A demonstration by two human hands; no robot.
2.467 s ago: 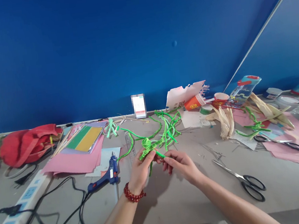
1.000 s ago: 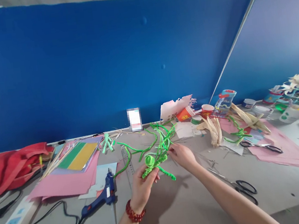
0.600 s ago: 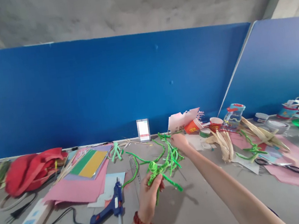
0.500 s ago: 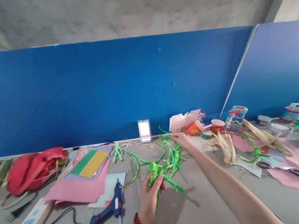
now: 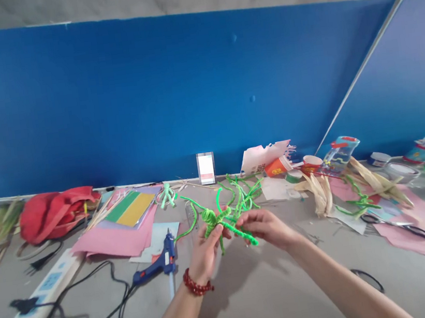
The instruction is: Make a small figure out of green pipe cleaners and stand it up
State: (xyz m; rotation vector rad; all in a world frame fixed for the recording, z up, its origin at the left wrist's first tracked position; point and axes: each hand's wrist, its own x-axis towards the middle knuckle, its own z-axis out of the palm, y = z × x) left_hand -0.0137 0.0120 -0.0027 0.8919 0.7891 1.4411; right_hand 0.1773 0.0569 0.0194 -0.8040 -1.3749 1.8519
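My left hand (image 5: 205, 248), with a red bead bracelet at the wrist, pinches a bright green pipe-cleaner figure (image 5: 209, 217) by its middle. The figure has a coiled, rounded top and several twisted limbs sticking out. One thick limb (image 5: 246, 236) points right and down, towards me. At that limb my right hand (image 5: 267, 228) has its thumb and fingers closed; the exact contact is partly hidden. Just beyond the hands lies a tangled pile of green pipe cleaners (image 5: 246, 193). A lighter green pipe-cleaner piece (image 5: 167, 195) lies farther left.
To the left are a blue glue gun (image 5: 158, 262), a power strip (image 5: 40, 307) with black cords, pink paper (image 5: 117, 239) and a red bag (image 5: 57, 213). To the right lie scissors (image 5: 397, 226), corn husks (image 5: 319, 194) and paper cups (image 5: 278, 166). A blue partition (image 5: 149, 94) stands behind.
My right hand has come back from the pile of pipe cleaners to the figure's limb. The left hand keeps hold of the figure. The view has tilted down.
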